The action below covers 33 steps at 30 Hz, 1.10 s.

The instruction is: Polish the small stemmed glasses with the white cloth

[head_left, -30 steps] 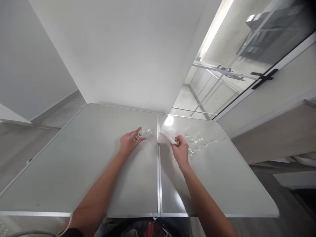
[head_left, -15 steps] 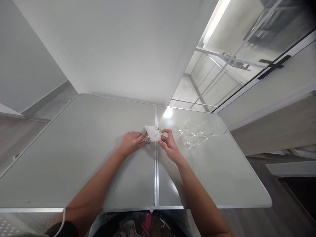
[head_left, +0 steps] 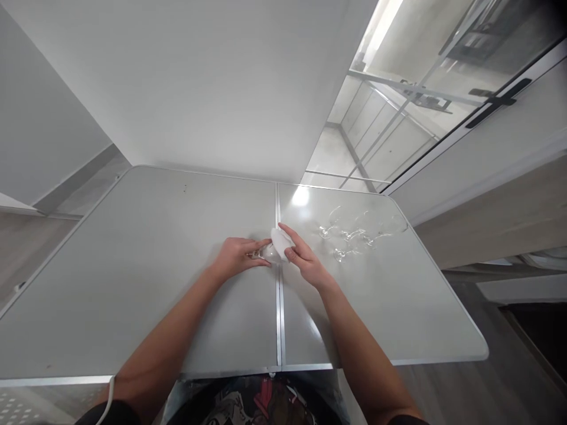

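My left hand (head_left: 237,258) is closed around a small clear glass item (head_left: 262,254) near the middle seam of the grey folding table (head_left: 133,283). My right hand (head_left: 303,260) holds a white cloth (head_left: 280,242) and presses it against the top of that glass item. Both hands meet just over the metal seam (head_left: 279,313). The glass item is partly hidden by the cloth and fingers, so its shape is unclear.
Several other clear glass pieces (head_left: 354,239) lie on the right half of the table, just beyond my right hand. A white wall stands behind the table, and a glass partition (head_left: 398,118) is at the back right. The table's front edge is near my body.
My right hand carried the white cloth left from the right half to the seam. My left hand closed on the clear glass item, and the cloth now covers its top.
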{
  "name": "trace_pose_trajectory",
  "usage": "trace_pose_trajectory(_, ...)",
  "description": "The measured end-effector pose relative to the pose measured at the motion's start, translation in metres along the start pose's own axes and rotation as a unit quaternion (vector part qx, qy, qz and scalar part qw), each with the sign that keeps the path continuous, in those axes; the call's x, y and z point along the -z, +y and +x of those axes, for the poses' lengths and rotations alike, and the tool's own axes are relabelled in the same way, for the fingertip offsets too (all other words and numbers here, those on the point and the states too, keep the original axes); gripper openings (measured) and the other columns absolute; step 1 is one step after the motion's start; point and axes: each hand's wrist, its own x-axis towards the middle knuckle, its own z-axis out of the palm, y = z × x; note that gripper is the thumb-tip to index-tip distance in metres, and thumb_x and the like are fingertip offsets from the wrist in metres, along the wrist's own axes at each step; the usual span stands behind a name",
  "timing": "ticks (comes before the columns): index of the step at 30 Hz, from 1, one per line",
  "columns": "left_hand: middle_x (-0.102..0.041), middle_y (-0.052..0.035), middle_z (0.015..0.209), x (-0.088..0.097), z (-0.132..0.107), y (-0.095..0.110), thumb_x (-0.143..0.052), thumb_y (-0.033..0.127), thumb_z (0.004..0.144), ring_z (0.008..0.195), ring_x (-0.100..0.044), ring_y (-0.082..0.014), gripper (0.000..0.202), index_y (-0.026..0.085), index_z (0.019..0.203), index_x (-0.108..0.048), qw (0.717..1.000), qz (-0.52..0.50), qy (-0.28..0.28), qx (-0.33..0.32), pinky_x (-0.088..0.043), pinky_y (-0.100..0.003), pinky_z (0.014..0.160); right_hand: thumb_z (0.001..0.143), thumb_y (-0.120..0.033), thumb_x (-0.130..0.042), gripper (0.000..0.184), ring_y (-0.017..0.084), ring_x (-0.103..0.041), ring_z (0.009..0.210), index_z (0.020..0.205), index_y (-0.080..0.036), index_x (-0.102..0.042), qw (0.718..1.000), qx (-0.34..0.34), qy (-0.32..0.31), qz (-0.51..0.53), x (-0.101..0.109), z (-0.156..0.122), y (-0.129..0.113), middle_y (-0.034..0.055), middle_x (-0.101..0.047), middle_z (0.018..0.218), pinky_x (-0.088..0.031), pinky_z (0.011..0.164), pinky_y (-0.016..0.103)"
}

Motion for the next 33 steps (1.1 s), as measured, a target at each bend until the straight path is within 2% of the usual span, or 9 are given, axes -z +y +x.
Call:
trace_pose_trajectory(4, -0.059, 0.0019, 0.06, 0.013, 0.006, 0.007, -0.081, 0.056, 0.07, 0.054, -0.047, -0.0101, 0.06, 0.02, 0.116, -0.076, 0.95, -0.222, -0.147, 0.165, -0.039, -0.023, 0.052, 0.1, -0.038, -0.052, 0.055, 0.02, -0.062, 0.082, 0.153, -0.031, -0.041, 0.986, 0.074, -0.064, -0.133, 0.008, -0.005, -0.002, 0.0015, -0.071, 0.1, -0.045, 0.106, 0.05)
trace_pose_trajectory(7, -0.055, 0.0024, 0.056, 0.022, 0.007, 0.007, -0.078, 0.054, 0.074, 0.05, -0.042, -0.0095, 0.052, 0.017, 0.11, -0.078, 0.917, -0.272, -0.228, 0.184, -0.035, -0.023, 0.048, 0.098, -0.029, -0.054, 0.053, 0.017, -0.058, 0.068, 0.15, -0.035, -0.046, 0.96, 0.146, -0.129, -0.2, 0.005, -0.005, -0.002, -0.0049, -0.069, 0.085, -0.029, 0.12, 0.058)
trace_pose_trajectory(9, -0.057, 0.0018, 0.058, 0.022, 0.006, 0.006, -0.077, 0.056, 0.075, 0.051, -0.044, -0.01, 0.051, 0.018, 0.109, -0.078, 0.939, -0.235, -0.196, 0.159, -0.037, -0.023, 0.05, 0.098, -0.03, -0.054, 0.049, 0.016, -0.059, 0.069, 0.147, -0.035, -0.05, 0.966, 0.149, -0.1, -0.184, -0.003, -0.003, -0.001, -0.0037, -0.069, 0.092, -0.032, 0.118, 0.057)
trace_pose_trajectory(12, -0.064, -0.0007, 0.065, 0.011, 0.003, 0.004, -0.073, 0.059, 0.08, 0.057, -0.052, -0.0115, 0.052, 0.02, 0.114, -0.076, 0.993, -0.072, -0.058, 0.07, -0.041, -0.024, 0.057, 0.098, -0.039, -0.055, 0.049, 0.019, -0.064, 0.084, 0.146, -0.029, -0.05, 0.996, 0.061, 0.029, -0.051, -0.012, 0.001, 0.002, 0.0025, -0.07, 0.106, -0.051, 0.099, 0.046)
trace_pose_trajectory(18, -0.067, -0.0042, 0.069, -0.011, 0.0, 0.008, -0.057, 0.045, 0.097, 0.062, -0.061, -0.0136, 0.039, 0.024, 0.128, -0.067, 0.987, 0.138, 0.025, -0.084, -0.044, -0.024, 0.064, 0.098, -0.048, -0.055, 0.065, 0.02, -0.064, 0.09, 0.155, -0.028, -0.031, 0.98, -0.066, 0.151, 0.115, -0.01, 0.006, 0.01, 0.0037, -0.069, 0.103, -0.053, 0.086, 0.035)
trace_pose_trajectory(24, -0.062, -0.0002, 0.065, -0.007, 0.002, 0.022, -0.069, 0.06, 0.083, 0.056, -0.052, -0.0126, 0.052, 0.022, 0.119, -0.072, 0.994, -0.052, -0.044, 0.08, -0.04, -0.025, 0.056, 0.099, -0.046, -0.052, 0.06, 0.018, -0.059, 0.079, 0.155, -0.026, -0.038, 0.994, 0.039, 0.043, -0.096, 0.005, 0.001, 0.009, 0.0024, -0.067, 0.098, -0.052, 0.083, 0.034)
trace_pose_trajectory(26, -0.055, 0.0022, 0.061, 0.002, 0.006, 0.026, -0.072, 0.062, 0.078, 0.051, -0.045, -0.0103, 0.049, 0.02, 0.103, -0.075, 0.955, -0.202, -0.151, 0.157, -0.035, -0.024, 0.051, 0.1, -0.044, -0.051, 0.056, 0.018, -0.057, 0.074, 0.153, -0.027, -0.043, 0.985, 0.075, -0.009, -0.154, 0.009, -0.001, 0.008, -0.0002, -0.066, 0.086, -0.052, 0.083, 0.036)
trace_pose_trajectory(29, -0.048, 0.0017, 0.058, 0.016, 0.011, 0.028, -0.072, 0.063, 0.077, 0.048, -0.035, -0.0079, 0.046, 0.017, 0.073, -0.066, 0.842, -0.371, -0.31, 0.238, -0.027, -0.024, 0.046, 0.101, -0.038, -0.049, 0.051, 0.018, -0.055, 0.074, 0.151, -0.029, -0.046, 0.965, 0.14, -0.09, -0.201, 0.012, -0.004, 0.007, -0.0021, -0.063, 0.075, -0.048, 0.098, 0.043)
trace_pose_trajectory(33, -0.039, 0.0026, 0.057, 0.022, 0.012, 0.028, -0.065, 0.068, 0.081, 0.046, -0.028, -0.0071, 0.052, 0.018, 0.07, -0.059, 0.755, -0.457, -0.366, 0.294, -0.018, -0.024, 0.043, 0.099, -0.033, -0.052, 0.055, 0.02, -0.057, 0.084, 0.153, -0.03, -0.043, 0.954, 0.181, -0.13, -0.2, 0.013, -0.007, 0.004, -0.0001, -0.068, 0.082, -0.046, 0.101, 0.044)
